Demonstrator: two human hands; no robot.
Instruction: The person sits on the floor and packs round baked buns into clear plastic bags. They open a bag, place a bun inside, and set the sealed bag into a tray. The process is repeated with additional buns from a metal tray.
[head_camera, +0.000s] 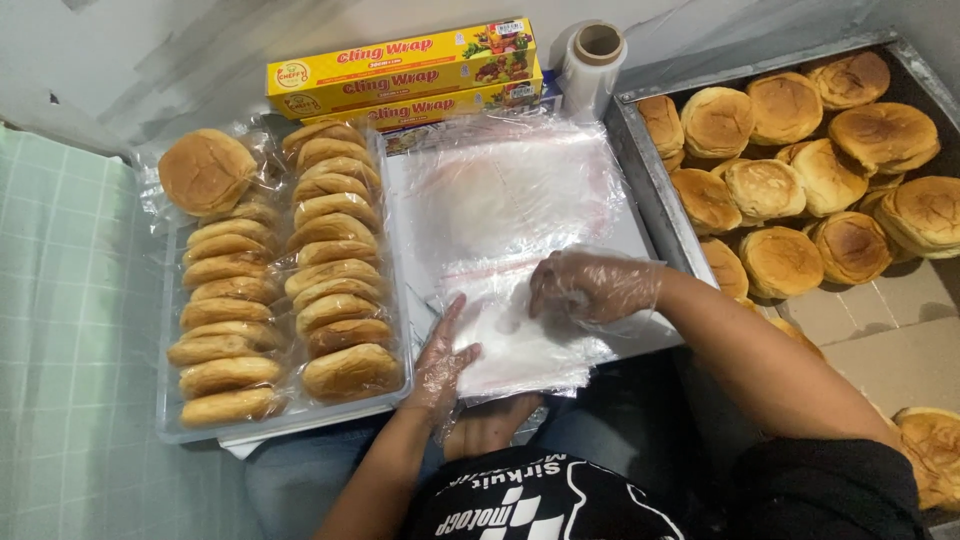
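The right hand is pinching the top plastic bag — the left hand is lying flat, fingers spread, on its edge.

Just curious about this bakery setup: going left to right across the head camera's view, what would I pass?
Green tiled floor → tray of wrapped buns → stack of clear plastic bags → metal tray of loose buns.

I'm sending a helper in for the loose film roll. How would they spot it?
Start at the metal tray of loose buns. Just beyond its far left corner stands the film roll, upright beside the yellow boxes. Only it is round, clear and unboxed.
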